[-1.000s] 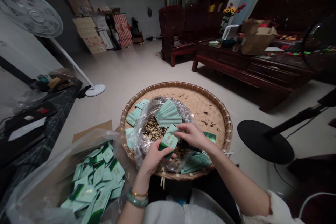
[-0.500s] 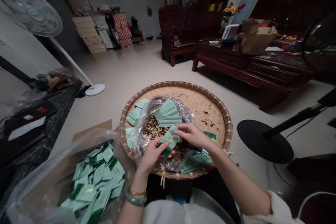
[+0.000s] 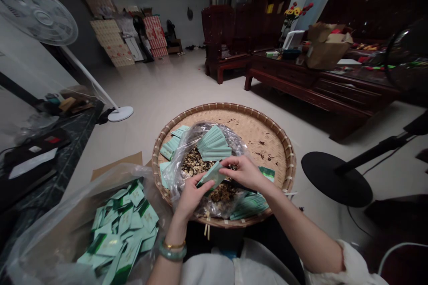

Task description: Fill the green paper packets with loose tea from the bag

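Forearms (image 3: 296, 220) angled inward, fingers (image 3: 231, 160) pinching

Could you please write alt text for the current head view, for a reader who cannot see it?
A person's left hand and right hand hold a green sachet over an open clear plastic bag of loose, dry-looking mix on a round woven bamboo tray. A heap of similar sachets lies in plastic sheeting at lower left.

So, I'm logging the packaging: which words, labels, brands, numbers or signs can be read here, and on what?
None can be read.
Held green sachet: tilted, any print too blurred to read.
Loose sachets in the plastic bag: gold characters, too small to read.
White pedestal fan: hub badge too blurred.
Stacked cartons: any markings too small.
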The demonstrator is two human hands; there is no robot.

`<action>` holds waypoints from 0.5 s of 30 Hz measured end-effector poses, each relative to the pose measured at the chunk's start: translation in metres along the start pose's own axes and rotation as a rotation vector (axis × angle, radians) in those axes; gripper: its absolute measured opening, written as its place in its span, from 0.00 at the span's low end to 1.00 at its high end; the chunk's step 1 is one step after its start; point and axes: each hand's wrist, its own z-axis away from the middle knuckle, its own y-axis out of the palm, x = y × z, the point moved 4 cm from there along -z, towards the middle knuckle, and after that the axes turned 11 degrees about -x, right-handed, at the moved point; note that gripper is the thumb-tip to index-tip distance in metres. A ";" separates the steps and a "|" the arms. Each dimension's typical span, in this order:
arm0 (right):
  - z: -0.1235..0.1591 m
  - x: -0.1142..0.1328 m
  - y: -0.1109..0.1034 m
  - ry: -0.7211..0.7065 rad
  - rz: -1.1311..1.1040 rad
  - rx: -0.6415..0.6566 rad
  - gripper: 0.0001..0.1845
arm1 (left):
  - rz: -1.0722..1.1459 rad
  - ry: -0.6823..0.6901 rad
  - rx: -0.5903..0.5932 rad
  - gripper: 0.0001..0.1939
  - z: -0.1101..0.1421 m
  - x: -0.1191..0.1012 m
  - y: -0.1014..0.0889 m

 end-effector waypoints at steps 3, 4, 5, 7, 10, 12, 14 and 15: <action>-0.001 0.001 -0.007 -0.010 -0.076 -0.195 0.14 | 0.046 -0.034 -0.017 0.17 0.000 0.003 -0.001; -0.001 0.000 -0.008 -0.015 -0.077 -0.222 0.19 | 0.069 -0.048 -0.017 0.17 0.000 0.004 0.000; -0.001 0.000 -0.006 -0.020 -0.058 -0.221 0.22 | 0.089 -0.058 -0.011 0.18 0.000 0.004 0.001; -0.002 -0.002 0.001 -0.035 0.031 -0.159 0.19 | 0.115 -0.067 0.001 0.20 0.000 0.005 0.002; -0.002 -0.007 0.012 -0.077 0.152 -0.132 0.19 | 0.161 -0.093 -0.001 0.22 0.001 0.006 0.005; -0.002 -0.011 0.015 -0.097 0.168 -0.174 0.25 | 0.207 -0.117 -0.018 0.23 0.001 0.009 0.005; -0.001 -0.014 0.018 -0.097 0.135 -0.189 0.25 | 0.230 -0.121 -0.035 0.23 0.001 0.012 0.005; -0.001 -0.015 0.018 -0.093 0.112 -0.185 0.24 | 0.233 -0.116 -0.041 0.22 0.001 0.013 0.005</action>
